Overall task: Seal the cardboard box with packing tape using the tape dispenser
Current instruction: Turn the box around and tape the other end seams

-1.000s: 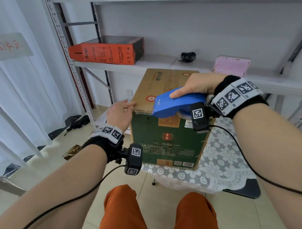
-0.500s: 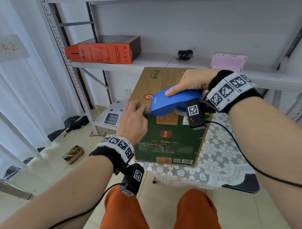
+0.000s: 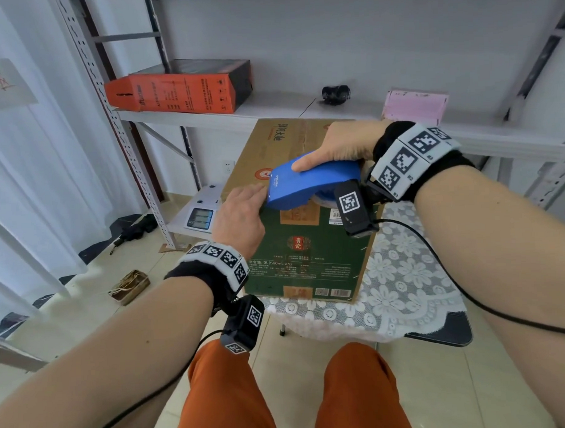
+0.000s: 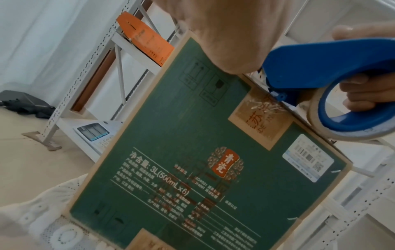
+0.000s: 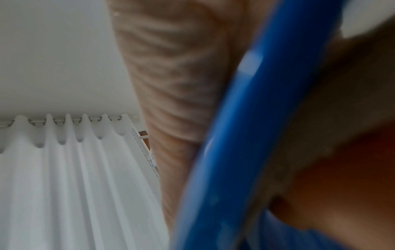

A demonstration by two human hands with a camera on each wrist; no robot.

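Note:
The cardboard box (image 3: 308,257), green on its front and tan on top, stands on a lace-covered table (image 3: 405,289). My right hand (image 3: 336,144) grips the blue tape dispenser (image 3: 309,184), index finger stretched along its top. The dispenser's nose sits at the box's near top edge. My left hand (image 3: 246,212) rests on that same edge, fingers reaching up against the dispenser's nose. In the left wrist view the dispenser (image 4: 320,62) and its tape roll (image 4: 316,118) touch the top edge of the box (image 4: 192,152). The right wrist view shows only the blurred blue dispenser (image 5: 245,135).
Behind the box a metal shelf (image 3: 271,108) carries an orange carton (image 3: 180,89), a small black object (image 3: 334,95) and a pink box (image 3: 415,106). A digital scale (image 3: 201,213) sits low on the left. White curtains (image 3: 33,190) hang at the far left.
My left hand has slid right along the box's near top edge, from the left corner to the dispenser's nose. The right hand and dispenser have stayed at the near edge.

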